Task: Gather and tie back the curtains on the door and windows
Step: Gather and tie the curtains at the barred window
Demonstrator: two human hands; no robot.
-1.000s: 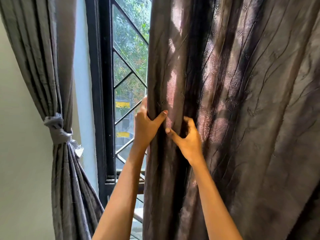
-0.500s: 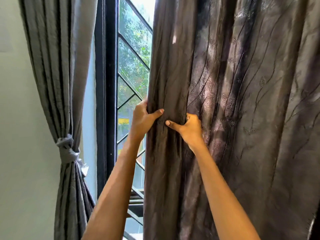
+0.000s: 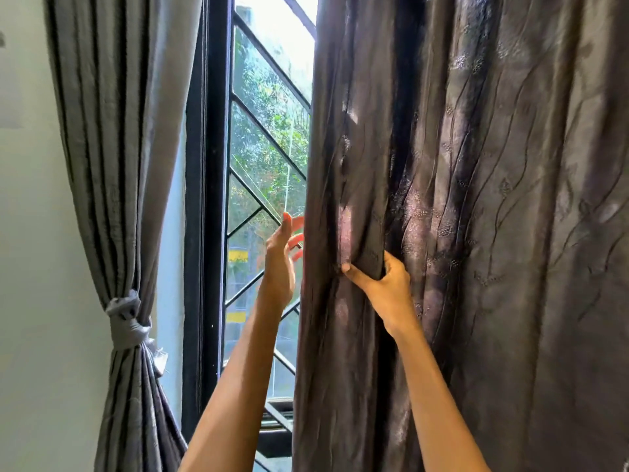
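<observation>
A dark grey patterned curtain [image 3: 476, 199] hangs loose over the right part of the window. My right hand [image 3: 384, 287] grips a bunched fold of it near its left edge, thumb in front. My left hand [image 3: 280, 264] is off the cloth, just left of the curtain's edge, fingers spread and relaxed in front of the window grille. On the left, a second grey curtain [image 3: 115, 131] is gathered and bound by a grey fabric tie [image 3: 127, 323] knotted round its middle.
A black window frame [image 3: 207, 199] with diagonal grille bars [image 3: 265, 137] stands between the two curtains, trees and daylight behind it. A pale wall [image 3: 37, 267] runs down the left side.
My left hand has let go of the curtain's edge and opened beside it. My right hand has taken a fuller hold of the folds. The view has shifted up and left.
</observation>
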